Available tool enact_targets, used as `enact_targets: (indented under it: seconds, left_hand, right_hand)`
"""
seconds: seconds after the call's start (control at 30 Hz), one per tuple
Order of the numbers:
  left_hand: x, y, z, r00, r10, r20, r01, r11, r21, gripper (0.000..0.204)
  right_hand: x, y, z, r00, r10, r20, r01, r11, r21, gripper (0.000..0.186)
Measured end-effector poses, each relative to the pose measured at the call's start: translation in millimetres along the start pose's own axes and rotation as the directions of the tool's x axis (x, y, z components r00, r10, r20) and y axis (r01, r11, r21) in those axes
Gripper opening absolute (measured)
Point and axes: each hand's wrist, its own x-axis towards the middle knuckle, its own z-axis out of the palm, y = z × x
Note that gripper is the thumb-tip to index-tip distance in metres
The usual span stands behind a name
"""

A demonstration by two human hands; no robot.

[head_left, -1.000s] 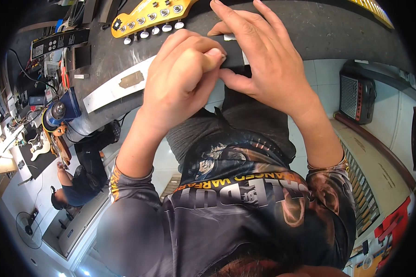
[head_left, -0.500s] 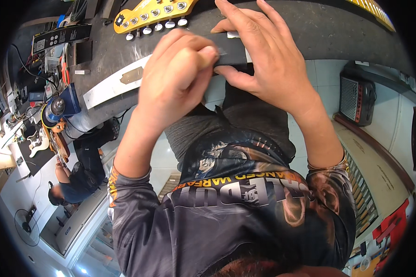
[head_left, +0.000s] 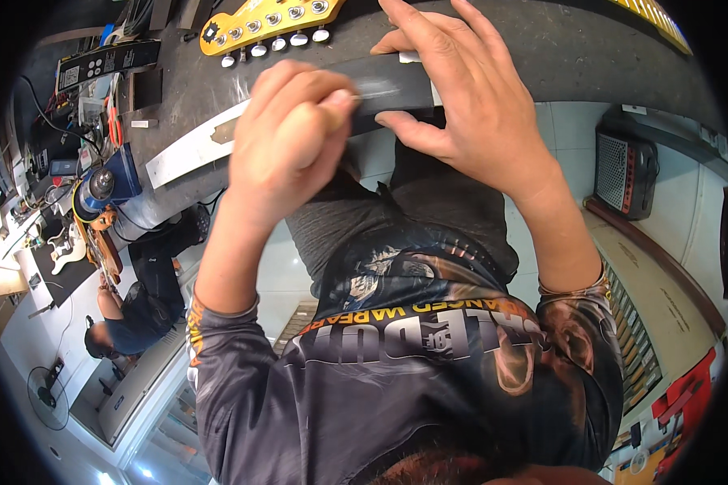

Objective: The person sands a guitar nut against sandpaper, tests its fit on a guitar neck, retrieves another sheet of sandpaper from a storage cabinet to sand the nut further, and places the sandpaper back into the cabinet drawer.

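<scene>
My left hand (head_left: 293, 133) is closed, its fingertips pinched together above a flat dark grey strip (head_left: 392, 85) that resembles sandpaper. Whatever the fingers hold is hidden or too small to name. A pale dusty streak marks the strip just to the right of those fingers. Over the strip's right end my right hand (head_left: 473, 105) lies with fingers and thumb spread, holding nothing. To the left, partly covered by my left hand, a white flat bar (head_left: 188, 156) with a brownish patch lies along the bench's near edge.
Beyond my hands a yellow guitar headstock (head_left: 271, 28) with metal tuners lies on the dark bench (head_left: 558, 48). Tools crowd the left end, near a blue bench-mounted device (head_left: 109, 186). Another person (head_left: 137, 315) works at lower left. A black speaker (head_left: 623, 174) stands at right.
My left hand has slid left and slightly toward me along the dark strip, uncovering more of the pale streak. My right hand has stayed almost still.
</scene>
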Motion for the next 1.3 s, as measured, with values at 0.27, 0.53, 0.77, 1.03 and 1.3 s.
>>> enact_targets:
  seconds: [0.27, 0.53, 0.77, 1.03, 1.3]
  left_hand:
    - [8.1, 3.2, 22.2, 0.998, -0.063, -0.027, 0.06, 0.994, -0.089, 0.037]
    - [0.3, -2.8, -19.0, 0.998, -0.032, 0.049, 0.029, 0.998, 0.06, 0.029]
    - [14.1, 4.8, 22.8, 0.997, -0.075, 0.009, 0.075, 0.99, -0.122, 0.032]
    - [-14.0, 8.3, -44.4, 0.977, -0.198, 0.073, 0.197, 0.98, 0.016, 0.032]
    - [-57.6, 89.2, -56.4, 0.553, -0.824, -0.12, 0.163, 0.248, -0.955, 0.041]
  right_hand:
    - [-0.8, 1.1, -0.2, 0.998, 0.029, 0.047, -0.031, 0.999, 0.031, 0.115]
    - [-0.5, 0.1, -0.5, 1.0, 0.004, 0.018, -0.004, 1.0, 0.006, 0.113]
    - [-1.0, -1.4, -3.2, 0.997, 0.055, 0.05, -0.055, 0.998, 0.006, 0.114]
    - [-0.6, -1.6, 3.9, 0.997, 0.07, 0.031, -0.069, 0.997, -0.028, 0.093]
    - [15.0, -36.9, -15.9, 1.0, -0.02, -0.014, 0.017, 0.987, -0.163, 0.085]
